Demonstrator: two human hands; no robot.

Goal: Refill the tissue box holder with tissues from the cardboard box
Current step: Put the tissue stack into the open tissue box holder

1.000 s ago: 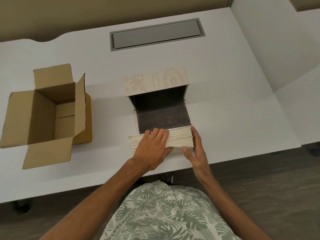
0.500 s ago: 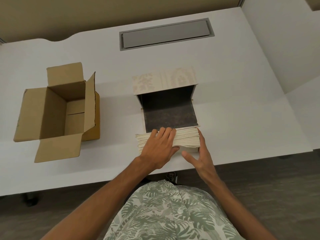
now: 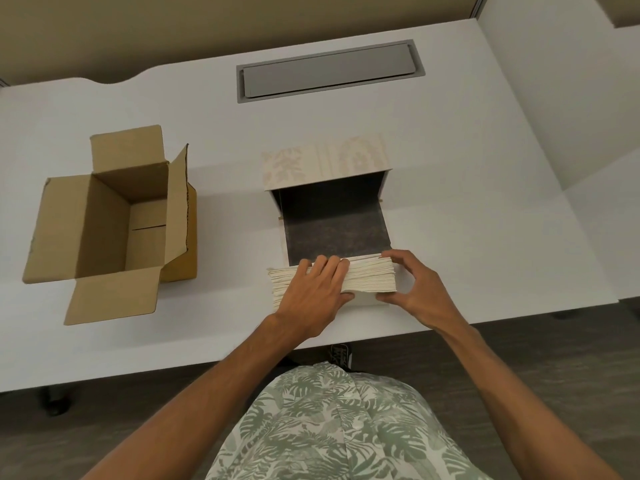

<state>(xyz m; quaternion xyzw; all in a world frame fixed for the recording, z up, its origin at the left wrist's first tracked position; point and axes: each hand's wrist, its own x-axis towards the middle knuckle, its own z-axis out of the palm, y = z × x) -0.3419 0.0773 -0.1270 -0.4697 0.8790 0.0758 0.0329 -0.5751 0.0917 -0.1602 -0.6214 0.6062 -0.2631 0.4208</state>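
A stack of cream tissues (image 3: 370, 277) lies at the near end of the open tissue box holder (image 3: 334, 225), whose dark inside faces up and whose patterned lid (image 3: 325, 162) stands at the far side. My left hand (image 3: 317, 289) presses flat over the left part of the stack, thumb under its near edge. My right hand (image 3: 420, 284) grips the stack's right end, fingers on top and thumb at the near side. The brown cardboard box (image 3: 104, 220) stands open to the left, its inside bare.
The white desk (image 3: 467, 202) holds a grey cable tray cover (image 3: 329, 72) at the back. The desk's near edge runs just below my hands. A second white surface (image 3: 588, 116) rises at the right.
My right hand has shifted from lying along the stack's right side to clasping its right end, fingers over the top. My left hand stays on the stack.
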